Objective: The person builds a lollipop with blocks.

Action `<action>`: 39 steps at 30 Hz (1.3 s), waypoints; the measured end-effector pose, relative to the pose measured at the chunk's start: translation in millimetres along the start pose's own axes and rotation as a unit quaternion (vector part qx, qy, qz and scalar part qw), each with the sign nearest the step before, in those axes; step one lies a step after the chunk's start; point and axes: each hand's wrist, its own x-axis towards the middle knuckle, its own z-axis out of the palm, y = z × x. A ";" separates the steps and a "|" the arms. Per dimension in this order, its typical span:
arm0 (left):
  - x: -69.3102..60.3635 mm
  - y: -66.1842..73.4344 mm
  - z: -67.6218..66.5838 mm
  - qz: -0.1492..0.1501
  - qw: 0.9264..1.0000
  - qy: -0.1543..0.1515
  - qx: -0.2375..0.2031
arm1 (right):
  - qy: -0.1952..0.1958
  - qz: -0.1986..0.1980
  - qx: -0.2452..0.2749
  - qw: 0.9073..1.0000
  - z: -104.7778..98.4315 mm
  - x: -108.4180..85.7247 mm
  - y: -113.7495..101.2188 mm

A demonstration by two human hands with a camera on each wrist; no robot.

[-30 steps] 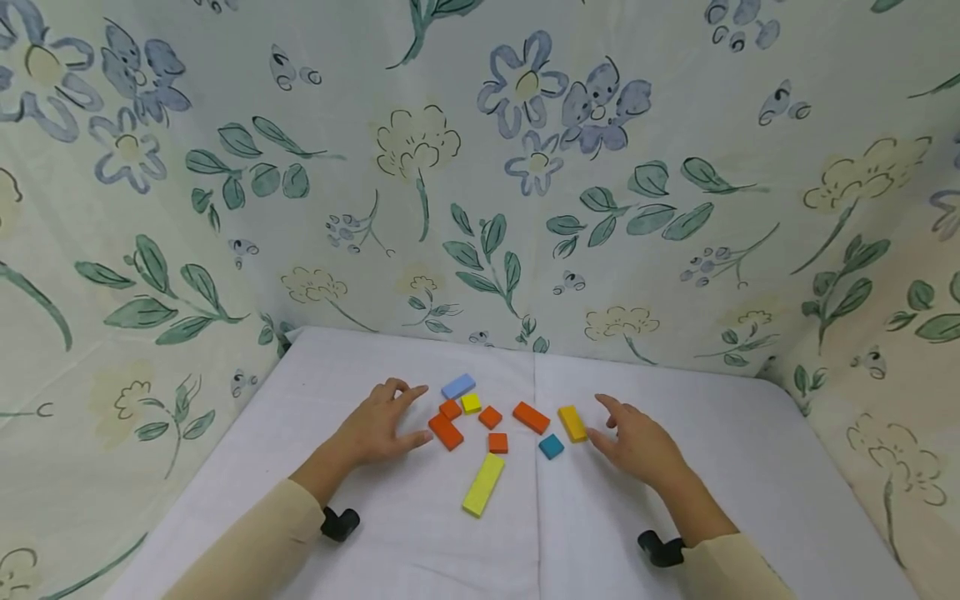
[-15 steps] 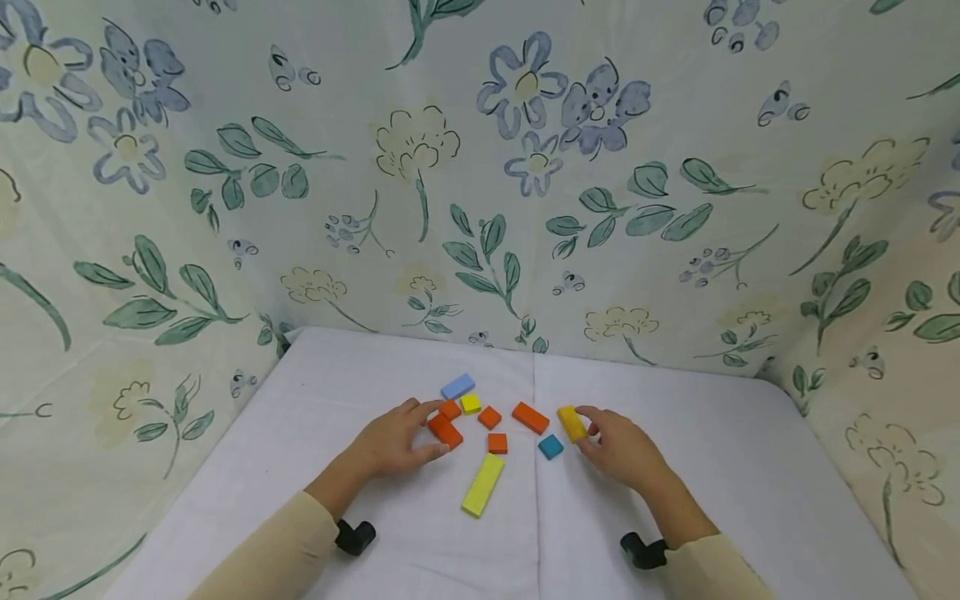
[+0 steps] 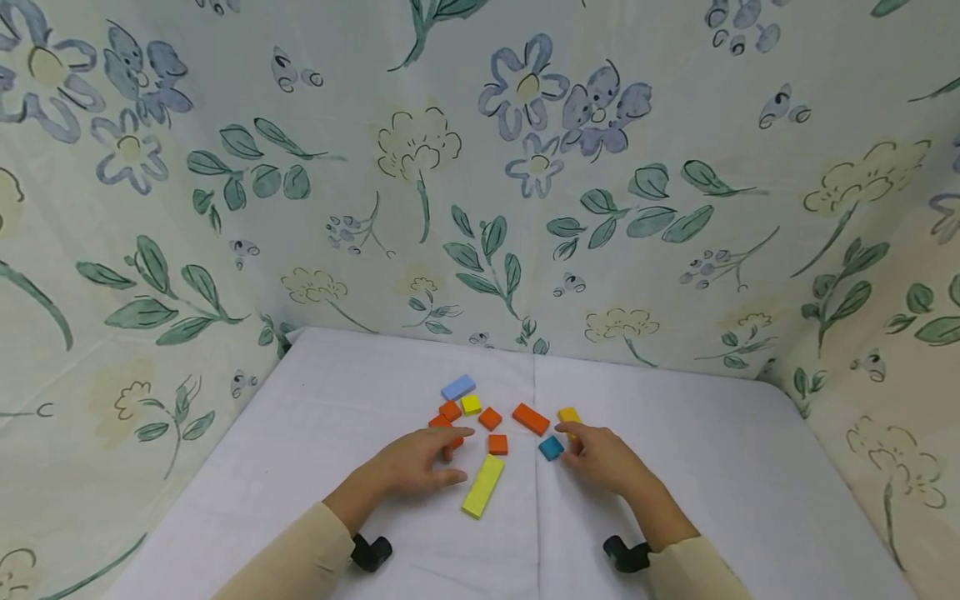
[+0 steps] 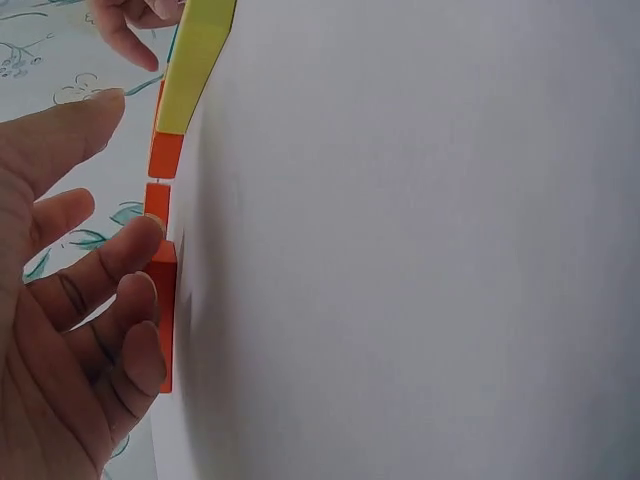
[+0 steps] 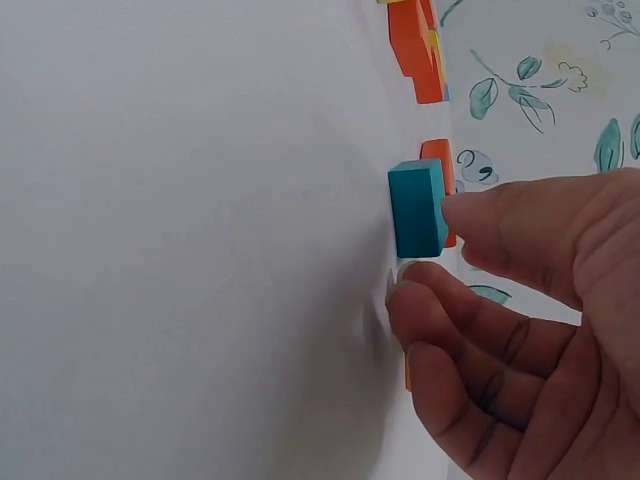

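Note:
In the head view my left hand point(image 3: 411, 463) hovers over an orange oblong block point(image 3: 438, 422), hiding part of it. Its thumb points at a long yellow-green block point(image 3: 483, 487), without gripping it. The left wrist view has loosely bent fingers beside that yellow-green block point(image 4: 195, 70) and the orange blocks point(image 4: 162, 330). My right hand point(image 3: 606, 460) is at a small teal block point(image 3: 551, 448), partly covering an amber block point(image 3: 568, 414). Seen from the right wrist, its thumb is close to the teal block point(image 5: 416, 210); whether they touch I cannot tell. Neither hand holds anything.
Small orange blocks point(image 3: 497, 444) lie between the hands, with a small yellow block point(image 3: 470, 404) and a blue block point(image 3: 458, 387) behind. Another orange oblong block point(image 3: 531, 418) is left of the amber one. A floral cloth point(image 3: 480, 208) rises behind the white table point(image 3: 360, 354).
My left hand has moved right and nearer, across the orange oblong block. The right hand has left the amber block, where its fingertips were, and shifted left to the teal block.

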 end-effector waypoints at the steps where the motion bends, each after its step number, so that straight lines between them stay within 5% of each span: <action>1: 0.5 1.3 1.2 0.006 1.000 -0.005 -0.002 | 0.001 -0.002 0.002 1.000 1.2 0.3 -0.5; 11: 3.5 13.1 9.8 0.020 0.998 -0.050 -0.033 | 0.002 0.023 0.016 1.000 10.1 4.2 -7.2; 17: 3.4 13.7 11.1 0.034 0.998 -0.045 -0.016 | 0.001 0.036 0.051 0.998 14.0 6.8 -8.9; 39: 7.0 27.5 28.8 0.010 1.000 -0.010 -0.026 | 0.055 0.067 0.148 0.985 37.1 5.2 -1.2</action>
